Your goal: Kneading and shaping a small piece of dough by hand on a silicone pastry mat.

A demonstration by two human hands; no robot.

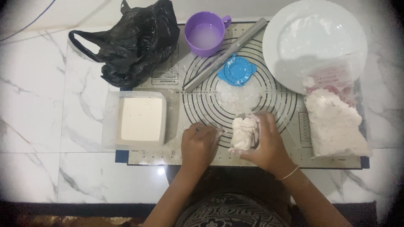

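Note:
My right hand [269, 141] grips a lump of white dough [244, 132] at the near edge of a baking mat [290, 157] printed with rings. Just left of it, my left hand [198, 144] rests on the mat with its fingers curled in; nothing shows in it. A dusting of flour [237, 97] lies on the rings beyond the dough.
Clear box with a white block [141, 119] on the left. Black plastic bag [134, 44] at far left. Purple cup [205, 33], metal rolling pin [227, 54], blue dumpling press [237, 70] at the back. White plate [313, 42] far right, open flour bag [334, 122] near right.

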